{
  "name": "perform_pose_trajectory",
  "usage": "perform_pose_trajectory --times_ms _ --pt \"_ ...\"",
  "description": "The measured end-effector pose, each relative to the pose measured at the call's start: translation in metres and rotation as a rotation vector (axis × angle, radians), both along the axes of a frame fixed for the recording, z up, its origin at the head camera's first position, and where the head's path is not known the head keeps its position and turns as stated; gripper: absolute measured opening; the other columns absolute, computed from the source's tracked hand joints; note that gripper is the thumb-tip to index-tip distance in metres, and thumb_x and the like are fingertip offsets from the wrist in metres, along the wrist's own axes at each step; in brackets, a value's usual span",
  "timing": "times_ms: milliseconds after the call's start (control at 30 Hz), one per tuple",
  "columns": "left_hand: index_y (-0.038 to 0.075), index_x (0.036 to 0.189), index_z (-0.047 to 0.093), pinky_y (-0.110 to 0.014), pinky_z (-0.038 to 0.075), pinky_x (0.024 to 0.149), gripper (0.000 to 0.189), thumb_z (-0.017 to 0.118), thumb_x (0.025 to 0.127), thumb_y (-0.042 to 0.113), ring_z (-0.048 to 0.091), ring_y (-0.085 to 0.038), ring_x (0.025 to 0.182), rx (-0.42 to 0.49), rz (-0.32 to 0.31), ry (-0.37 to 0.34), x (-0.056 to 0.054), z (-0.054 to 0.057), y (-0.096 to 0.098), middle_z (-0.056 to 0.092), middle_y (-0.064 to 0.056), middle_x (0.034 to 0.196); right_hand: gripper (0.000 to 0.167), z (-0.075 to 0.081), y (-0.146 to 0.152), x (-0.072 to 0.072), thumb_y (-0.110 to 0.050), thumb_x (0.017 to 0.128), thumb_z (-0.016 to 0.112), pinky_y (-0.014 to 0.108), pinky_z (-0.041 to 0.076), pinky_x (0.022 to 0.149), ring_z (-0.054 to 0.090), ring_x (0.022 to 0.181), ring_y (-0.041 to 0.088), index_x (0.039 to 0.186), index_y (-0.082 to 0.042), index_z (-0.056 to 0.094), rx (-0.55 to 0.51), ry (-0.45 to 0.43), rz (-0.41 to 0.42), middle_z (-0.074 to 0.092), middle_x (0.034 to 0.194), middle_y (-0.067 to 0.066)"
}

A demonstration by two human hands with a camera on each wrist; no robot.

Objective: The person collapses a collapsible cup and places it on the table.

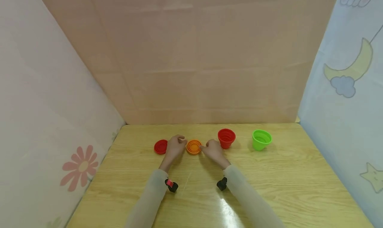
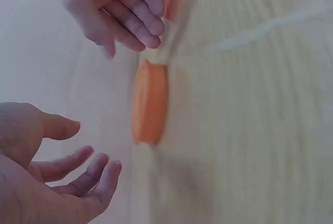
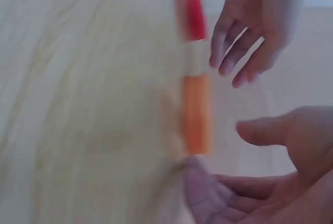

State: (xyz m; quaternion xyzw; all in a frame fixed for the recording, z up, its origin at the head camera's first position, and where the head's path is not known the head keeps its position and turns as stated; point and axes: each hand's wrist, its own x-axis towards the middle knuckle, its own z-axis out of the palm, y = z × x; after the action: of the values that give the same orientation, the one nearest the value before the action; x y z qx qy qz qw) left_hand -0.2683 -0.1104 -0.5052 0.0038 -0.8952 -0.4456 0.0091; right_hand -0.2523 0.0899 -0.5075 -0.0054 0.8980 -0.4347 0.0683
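Note:
A flattened orange folding cup [image 1: 193, 147] lies on the table between the two hands. My left hand [image 1: 175, 147] is just left of it, fingers loosely bent and apart from the cup, with a gap showing in the left wrist view. At the cup's right edge are the fingertips of my right hand [image 1: 213, 151]; its thumb stands away from the fingers in the right wrist view. Partly behind the left hand lies a flattened red folding cup [image 1: 161, 147]. The orange cup [image 3: 196, 115] looks blurred in the right wrist view.
An expanded red cup [image 1: 226, 138] stands just beyond the right hand. Farther right is an expanded green cup [image 1: 261, 139]. The wooden table [image 1: 197, 198] meets a brown back panel [image 1: 194, 71], with patterned side walls left and right.

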Motion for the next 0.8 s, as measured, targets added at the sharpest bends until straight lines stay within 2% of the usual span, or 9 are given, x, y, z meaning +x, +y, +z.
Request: perform_pose_trajectory --times_ms 67,100,167,200,267,400,567,700,800 --pt "0.001 0.118 0.074 -0.045 0.063 0.084 0.027 0.069 0.101 0.021 0.073 -0.03 0.097 0.013 -0.021 0.045 0.002 0.007 0.007 0.076 -0.017 0.107 0.034 0.011 0.006 0.01 -0.027 0.097 0.073 0.024 0.035 0.051 0.042 0.057 0.011 0.084 0.002 0.065 0.01 -0.004 0.03 0.048 0.064 -0.001" --pt "0.002 0.117 0.074 -0.045 0.064 0.085 0.025 0.069 0.101 0.02 0.073 -0.03 0.098 0.023 -0.039 0.064 0.003 0.01 0.011 0.076 -0.017 0.107 0.034 0.018 0.01 0.014 -0.029 0.097 0.073 0.025 0.044 0.054 0.05 0.061 0.011 0.093 0.005 0.069 0.011 -0.006 0.041 0.058 0.069 0.0" --pt "0.003 0.114 0.075 -0.044 0.064 0.086 0.021 0.07 0.101 0.018 0.073 -0.03 0.099 0.04 -0.092 0.087 0.004 0.016 0.019 0.076 -0.016 0.108 0.043 0.032 0.018 0.023 -0.032 0.098 0.073 0.033 0.059 0.069 0.066 0.077 0.017 0.116 0.007 0.071 0.011 0.009 0.061 0.073 0.089 0.007" --pt "0.003 0.114 0.074 -0.043 0.065 0.085 0.021 0.07 0.101 0.019 0.073 -0.03 0.099 0.049 -0.122 0.089 0.004 0.019 0.023 0.075 -0.016 0.108 0.048 0.039 0.022 0.027 -0.033 0.098 0.073 0.038 0.063 0.077 0.071 0.087 0.021 0.125 0.007 0.069 0.011 0.022 0.069 0.077 0.1 0.012" --pt "0.003 0.115 0.074 -0.042 0.065 0.086 0.022 0.071 0.101 0.02 0.073 -0.03 0.101 0.072 -0.186 0.072 0.004 0.024 0.032 0.074 -0.015 0.111 0.052 0.051 0.033 0.032 -0.034 0.1 0.072 0.046 0.064 0.088 0.074 0.101 0.029 0.132 0.006 0.066 0.013 0.055 0.083 0.078 0.114 0.016" --pt "0.007 0.126 0.07 -0.042 0.065 0.089 0.036 0.075 0.099 0.029 0.073 -0.03 0.106 0.107 -0.288 -0.011 0.0 0.03 0.049 0.073 -0.013 0.116 0.051 0.065 0.061 0.034 -0.035 0.1 0.072 0.048 0.064 0.091 0.074 0.11 0.036 0.133 0.004 0.065 -0.024 0.131 0.057 0.076 0.12 0.018" --pt "0.013 0.139 0.064 -0.046 0.063 0.097 0.051 0.079 0.095 0.035 0.07 -0.031 0.116 0.092 -0.384 -0.086 -0.009 0.03 0.064 0.07 -0.015 0.131 0.048 0.062 0.097 0.035 -0.031 0.098 0.076 0.044 0.065 0.088 0.073 0.108 0.036 0.131 0.003 0.066 -0.069 0.233 0.004 0.074 0.121 0.021" --pt "0.01 0.147 0.058 -0.05 0.057 0.109 0.061 0.081 0.093 0.028 0.064 -0.038 0.129 0.102 -0.475 -0.075 -0.016 0.027 0.076 0.063 -0.021 0.142 0.052 0.05 0.118 0.037 -0.032 0.096 0.078 0.047 0.064 0.094 0.07 0.111 0.036 0.132 0.003 0.064 -0.111 0.279 -0.039 0.072 0.123 0.023" --pt "0.008 0.151 0.053 -0.051 0.053 0.114 0.069 0.083 0.091 0.026 0.059 -0.041 0.135 0.127 -0.505 -0.068 -0.019 0.024 0.085 0.06 -0.022 0.146 0.061 0.04 0.128 0.037 -0.035 0.094 0.081 0.053 0.059 0.103 0.066 0.12 0.038 0.137 0.003 0.059 -0.129 0.27 -0.061 0.067 0.131 0.025"
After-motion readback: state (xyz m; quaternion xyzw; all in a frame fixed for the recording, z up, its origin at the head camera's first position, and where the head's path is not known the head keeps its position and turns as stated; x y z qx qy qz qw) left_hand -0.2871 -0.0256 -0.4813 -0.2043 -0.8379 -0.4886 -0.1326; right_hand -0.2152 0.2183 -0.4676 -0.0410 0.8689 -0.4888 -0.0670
